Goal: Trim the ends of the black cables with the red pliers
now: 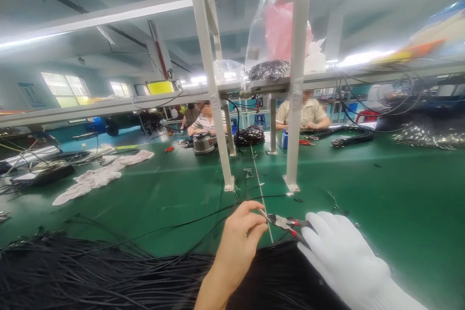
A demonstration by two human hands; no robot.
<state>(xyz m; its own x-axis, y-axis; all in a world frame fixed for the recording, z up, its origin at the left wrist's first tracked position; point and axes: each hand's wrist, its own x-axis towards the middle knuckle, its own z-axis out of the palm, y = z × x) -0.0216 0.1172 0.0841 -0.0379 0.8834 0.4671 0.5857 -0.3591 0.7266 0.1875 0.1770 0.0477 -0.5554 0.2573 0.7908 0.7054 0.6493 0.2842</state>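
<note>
A wide green-covered worktop [381, 193] filled the view under a long factory ceiling with strip lights. White metal frame posts [296, 106] stood on it and carried a shelf with clear plastic bags. Across the near edge lay a big mass of thin black cables [90, 276], some strands trailing out over the green surface. Farther off, a pale crumpled cloth [98, 177] lay at the left, and two people in striped shirts sat at the far side among coiled black wire bundles [249, 135].

The right hand [343, 256], in a white knitted glove, reached in from the lower right, its grip clenched around the red-and-black handles of small side-cutting pliers [285, 224], whose metal nose pointed left. The bare left hand [241, 240] rose from the bottom centre, wrist bent, thumb and forefinger pinched on a thin black wire [203, 218] right at the pliers' tip, just above the cable mass.
</note>
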